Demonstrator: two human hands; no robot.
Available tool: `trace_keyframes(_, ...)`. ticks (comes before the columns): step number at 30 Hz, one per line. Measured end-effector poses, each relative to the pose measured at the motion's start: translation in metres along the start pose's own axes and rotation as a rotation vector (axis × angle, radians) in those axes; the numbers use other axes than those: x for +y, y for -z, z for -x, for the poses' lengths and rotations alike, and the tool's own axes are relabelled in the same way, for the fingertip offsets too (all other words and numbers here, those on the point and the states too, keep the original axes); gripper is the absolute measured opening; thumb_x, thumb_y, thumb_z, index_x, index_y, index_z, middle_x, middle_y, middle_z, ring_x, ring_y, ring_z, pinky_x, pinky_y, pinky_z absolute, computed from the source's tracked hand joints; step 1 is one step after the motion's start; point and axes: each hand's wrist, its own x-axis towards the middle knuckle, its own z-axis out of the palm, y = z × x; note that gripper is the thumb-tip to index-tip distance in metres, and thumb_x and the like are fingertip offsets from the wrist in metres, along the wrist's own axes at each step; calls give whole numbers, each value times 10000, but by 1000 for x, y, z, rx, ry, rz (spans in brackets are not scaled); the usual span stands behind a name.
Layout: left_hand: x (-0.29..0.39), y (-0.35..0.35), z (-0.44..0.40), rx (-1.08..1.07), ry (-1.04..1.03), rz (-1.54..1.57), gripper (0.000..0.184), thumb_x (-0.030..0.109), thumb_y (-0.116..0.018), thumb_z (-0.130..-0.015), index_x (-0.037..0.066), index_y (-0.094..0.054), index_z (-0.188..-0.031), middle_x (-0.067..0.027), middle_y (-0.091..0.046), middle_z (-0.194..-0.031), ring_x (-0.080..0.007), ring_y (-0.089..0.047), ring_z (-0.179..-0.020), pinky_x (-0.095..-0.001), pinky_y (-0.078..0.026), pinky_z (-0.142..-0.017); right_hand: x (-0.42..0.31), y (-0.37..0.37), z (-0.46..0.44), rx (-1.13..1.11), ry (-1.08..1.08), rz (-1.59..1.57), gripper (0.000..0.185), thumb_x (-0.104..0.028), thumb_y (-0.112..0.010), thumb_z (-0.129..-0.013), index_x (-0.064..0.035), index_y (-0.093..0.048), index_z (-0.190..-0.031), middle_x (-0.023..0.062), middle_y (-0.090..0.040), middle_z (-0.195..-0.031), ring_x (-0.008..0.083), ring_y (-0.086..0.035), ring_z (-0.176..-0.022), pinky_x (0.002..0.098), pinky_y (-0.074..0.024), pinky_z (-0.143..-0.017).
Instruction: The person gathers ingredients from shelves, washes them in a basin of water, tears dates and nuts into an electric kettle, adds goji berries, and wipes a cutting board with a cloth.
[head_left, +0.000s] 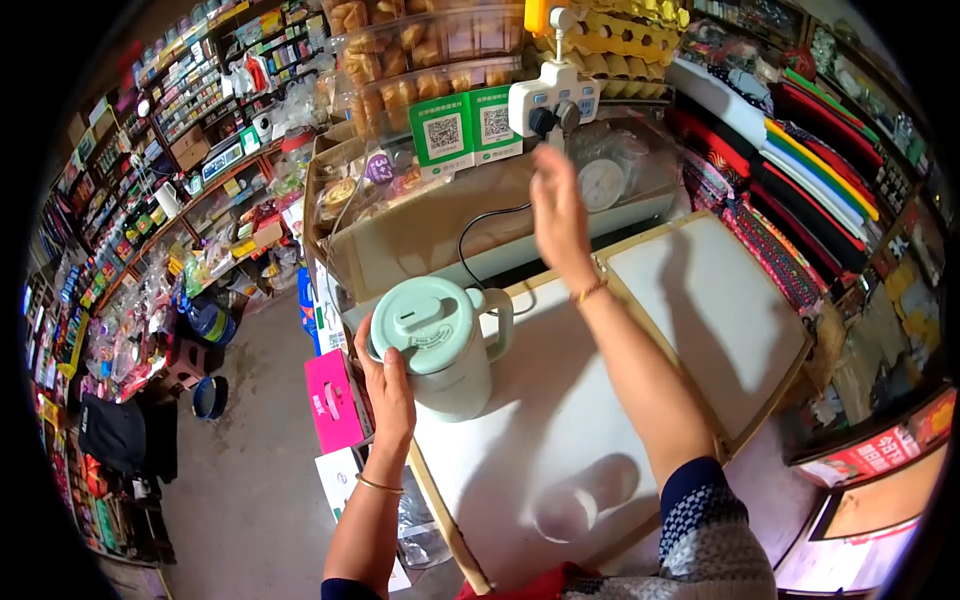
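A pale green lidded pitcher (455,385) stands upright on the white tabletop (520,440), its handle to the right. My left hand (388,390) grips its left side, with the thumb at the lid's edge. My right hand (562,215) is raised just below a white power strip (580,100), fingers stretched upward and slightly blurred, with nothing visible in them. A black plug (543,121) sits in the strip. Behind the pitcher, a black cord (462,245) curves over the table's back edge.
A clear cup (565,515) is near the table's front. Two green QR code cards (443,133) stand at the back before bread trays (400,50). A pink box (333,400) lies left of the table; folded fabrics (810,185) are stacked at right. Shelves of goods line the left.
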Motion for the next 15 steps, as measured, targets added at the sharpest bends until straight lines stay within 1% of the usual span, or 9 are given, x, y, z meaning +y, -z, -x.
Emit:
trace_keyframes(1,1,0,1,6,0,9,510,329,-350,-966,3,-286,-1353,-183,-368,-1341,-264,-372,-1246,-348,-261,-1051,15,4,-22,59,157,126,389,-116,-459,-927,-5,-370,-1289,182,-489,-1290,293,-490,-1168,360,-359,-989)
trace_keyframes(2,3,0,1,-1,18,32,514,332,-350,-965,4,-284,-1355,-181,-352,-1354,-264,-353,-1262,-354,-253,-1057,18,7,-38,29,205,164,421,-84,-456,-911,8,-335,-1303,227,-463,-1303,342,-464,-1194,380,-335,-1005)
trace_keyframes(4,3,2,1,-2,27,61,519,335,-350,-964,4,-282,-1358,-180,-335,-1368,-265,-334,-1277,-361,-245,-1063,27,7,-56,-22,217,287,440,-72,-461,-895,5,-322,-1305,215,-468,-1303,355,-465,-1184,384,-338,-996)
trace_keyframes(7,-10,14,10,47,15,-116,524,337,-339,-973,13,-261,-1377,-174,-319,-1396,-279,-309,-1302,-377,-217,-1081,34,1,-67,-50,254,408,451,-82,-471,-891,5,-316,-1305,186,-486,-1299,336,-477,-1175,385,-346,-982)
trace_keyframes(8,-16,14,14,145,138,183,555,409,-305,-982,35,-258,-1389,-138,-312,-1417,-245,-259,-1340,-368,-199,-1103,37,0,-70,-54,262,403,451,-82,-471,-891,5,-316,-1305,186,-486,-1299,336,-477,-1175,385,-346,-982)
trace_keyframes(10,-19,35,27,151,87,190,523,381,-324,-984,21,-302,-1362,-154,-360,-1378,-262,-339,-1293,-397,-262,-1072,40,-4,-70,-36,262,311,430,-81,-537,-835,-7,-409,-1239,190,-533,-1226,363,-511,-1104,443,-362,-938)
trace_keyframes(12,-20,59,49,227,150,182,496,379,-332,-983,25,-347,-1329,-143,-414,-1331,-244,-385,-1257,-387,-304,-1049,45,-11,-73,-25,237,315,434,-103,-542,-830,-16,-417,-1236,175,-537,-1212,357,-510,-1089,451,-328,-953)
trace_keyframes(14,-23,85,72,265,138,100,476,369,-325,-989,10,-374,-1298,-137,-450,-1306,-236,-421,-1227,-379,-349,-1018,44,-16,-77,-20,218,446,442,-121,-548,-819,-28,-421,-1232,167,-536,-1191,352,-498,-1085,458,-302,-960)
trace_keyframes(15,-27,98,85,283,143,53,463,357,-333,-989,8,-387,-1287,-138,-468,-1282,-236,-444,-1202,-377,-368,-997,42,-17,-78,13,276,520,455,-134,-556,-803,-49,-423,-1229,174,-535,-1167,358,-482,-1089,468,-302,-951)
